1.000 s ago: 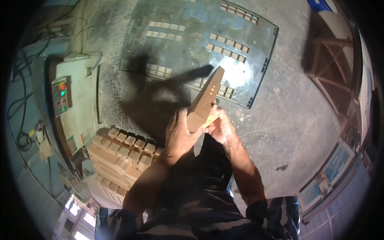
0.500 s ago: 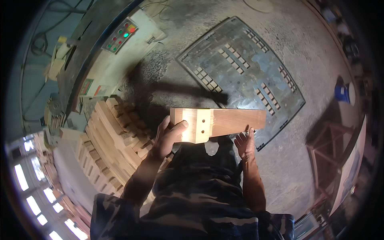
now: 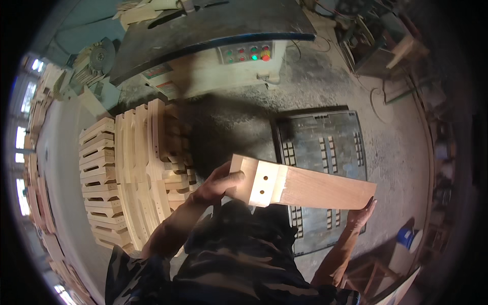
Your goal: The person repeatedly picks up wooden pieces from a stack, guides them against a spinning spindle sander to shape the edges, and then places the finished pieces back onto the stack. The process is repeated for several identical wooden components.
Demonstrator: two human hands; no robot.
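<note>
A long tapered wooden piece (image 3: 325, 188) lies across the front of my body, its right end tilted down. Near its left end is a paler block section (image 3: 266, 182) with two dark round holes. My left hand (image 3: 216, 185) grips that left end, thumb on top and fingers behind it. At the narrower right end, my right hand (image 3: 361, 216) holds the lower corner, its fingers partly hidden beneath the wood.
Stacked shaped wooden parts (image 3: 140, 168) stand at my left. A dark-topped machine table (image 3: 213, 30) with a button panel (image 3: 246, 54) is ahead. A grey slotted pallet (image 3: 317, 122) lies on the floor to the right, and a blue-and-white bucket (image 3: 408, 237) stands beyond it.
My view has swung left, toward the machine table. The wooden piece has tilted, right end lower. My right hand, earlier with spread fingers under the lower edge, now holds the end corner.
</note>
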